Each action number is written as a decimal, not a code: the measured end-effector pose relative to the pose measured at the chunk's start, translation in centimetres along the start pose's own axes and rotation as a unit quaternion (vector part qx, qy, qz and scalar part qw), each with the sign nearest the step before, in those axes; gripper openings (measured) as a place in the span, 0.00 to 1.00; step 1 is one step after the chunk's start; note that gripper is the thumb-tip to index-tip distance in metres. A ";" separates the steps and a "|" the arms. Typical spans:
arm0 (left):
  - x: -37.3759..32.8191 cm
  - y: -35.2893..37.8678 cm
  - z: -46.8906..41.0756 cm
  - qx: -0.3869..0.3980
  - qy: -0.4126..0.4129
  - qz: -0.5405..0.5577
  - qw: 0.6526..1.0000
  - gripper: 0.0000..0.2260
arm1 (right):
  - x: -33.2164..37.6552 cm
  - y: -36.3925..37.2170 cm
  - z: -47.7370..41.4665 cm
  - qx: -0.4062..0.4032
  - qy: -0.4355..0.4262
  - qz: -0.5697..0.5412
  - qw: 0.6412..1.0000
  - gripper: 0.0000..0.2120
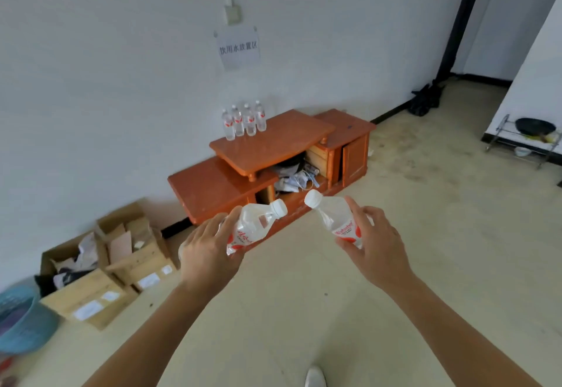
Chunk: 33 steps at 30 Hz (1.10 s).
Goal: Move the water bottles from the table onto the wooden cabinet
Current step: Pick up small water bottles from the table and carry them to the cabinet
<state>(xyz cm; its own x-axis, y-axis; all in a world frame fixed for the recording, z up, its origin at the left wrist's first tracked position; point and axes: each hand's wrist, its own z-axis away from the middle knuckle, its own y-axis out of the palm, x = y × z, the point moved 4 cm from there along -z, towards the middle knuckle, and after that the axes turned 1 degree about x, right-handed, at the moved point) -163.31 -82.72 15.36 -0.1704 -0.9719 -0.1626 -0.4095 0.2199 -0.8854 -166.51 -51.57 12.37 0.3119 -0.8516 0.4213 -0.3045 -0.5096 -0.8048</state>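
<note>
Transport step. One water bottle is grasped in the left hand and a second bottle in the right hand, both tilted, well short of the wooden cabinet, where four bottles are stood. Next, upright placement beside these is judged to be required.
</note>
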 end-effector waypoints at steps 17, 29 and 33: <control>12.3 13.3 -34.3 -0.033 -0.187 0.167 0.967 0.35 | -5.4 18.7 -41.0 0.049 0.052 -0.227 0.971 0.40; 26.4 27.8 -58.6 -0.005 -0.273 0.251 0.929 0.34 | -9.1 33.1 -67.2 0.111 0.087 -0.270 0.952 0.39; 28.7 33.7 -64.0 0.002 -0.346 0.292 0.892 0.31 | -12.0 37.3 -73.1 0.127 0.113 -0.282 0.944 0.38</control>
<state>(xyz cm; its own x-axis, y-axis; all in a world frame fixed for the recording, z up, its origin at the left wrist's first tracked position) -239.39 -97.78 8.74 0.2411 -0.5109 -0.8252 -0.4295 0.7063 -0.5628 -247.43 -69.33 7.93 0.1519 -0.4725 0.8681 0.0879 -0.8684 -0.4880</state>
